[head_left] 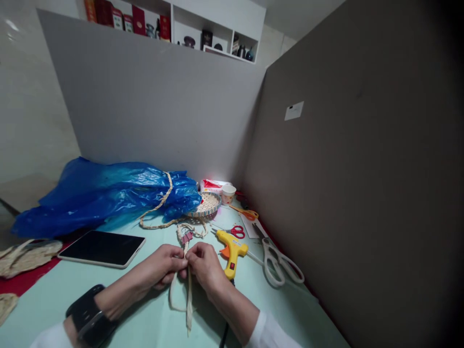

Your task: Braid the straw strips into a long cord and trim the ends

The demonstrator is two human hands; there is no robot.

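A pale straw-coloured braid runs from over the blue bag down to my hands, with a dull-pink clip fastened on it. Just below the clip, my left hand is closed on the braid's strands from the left. My right hand pinches them from the other side, its thumb and fingertips close to those of my left. Loose flat strands hang down below both hands onto the table. My fingers hide the exact point where the strands cross.
Right of my hands lie a yellow glue gun, red-handled scissors, large grey-handled scissors and orange-handled scissors. A tablet lies left. Behind are a blue plastic bag, a woven basket and a paper cup. Grey panels enclose the table.
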